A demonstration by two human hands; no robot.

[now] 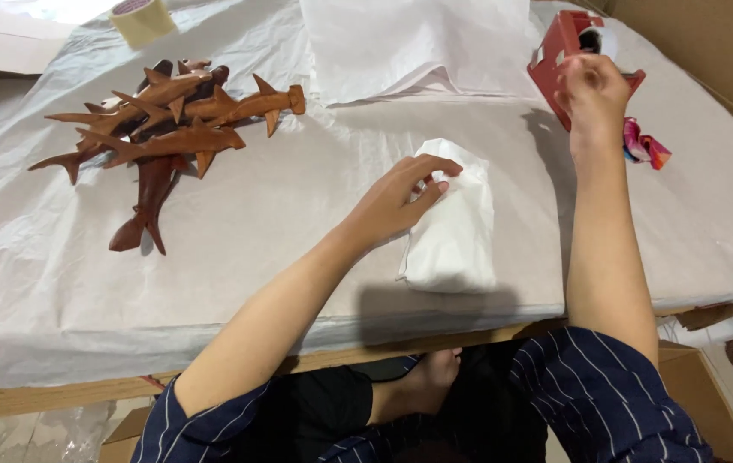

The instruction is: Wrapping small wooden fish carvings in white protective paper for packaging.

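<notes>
The left hand (401, 199) rests on top of a white paper-wrapped bundle (454, 230) that lies near the front edge of the tabletop (298, 214), which is covered in pale wrapping paper. Its fingers are curved and pressed down on the bundle's upper end, holding the paper in place. The right hand (591, 93) reaches farther back to a red tape dispenser (560, 51), fingers bunched together as if pinching at its front; what they pinch is too small to tell. Just right of that wrist lies a small pink and red ribbon (645, 146). On the left sits a pile of carved wooden sharks (165, 129), with a roll of tape (143, 19) behind it. A stack of white paper sheets (409, 43) lies at the back.
</notes>
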